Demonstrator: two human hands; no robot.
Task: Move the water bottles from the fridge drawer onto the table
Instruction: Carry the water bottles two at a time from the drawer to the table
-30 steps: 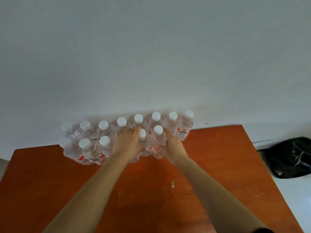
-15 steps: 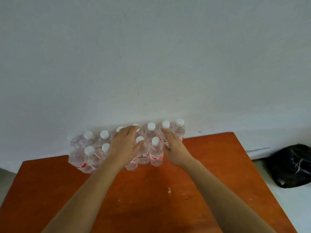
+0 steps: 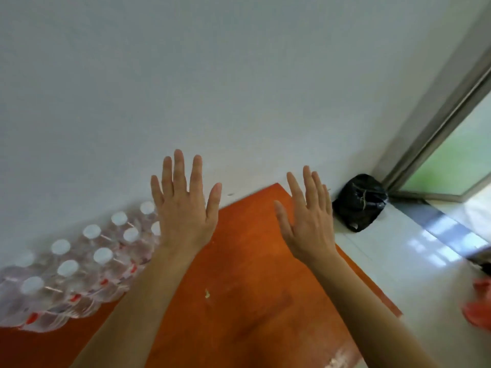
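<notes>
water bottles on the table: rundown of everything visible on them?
The water bottles are small, clear plastic, with white screw caps and red-marked labels low on the body. They stand upright, packed tight in two rows along the far edge of the orange table, against the white wall. About ten caps show; blur and the frame edge prevent an exact count. The open left hand hides the rows' right end and grips none.

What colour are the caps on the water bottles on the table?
White caps, seen best in the head view.
</notes>
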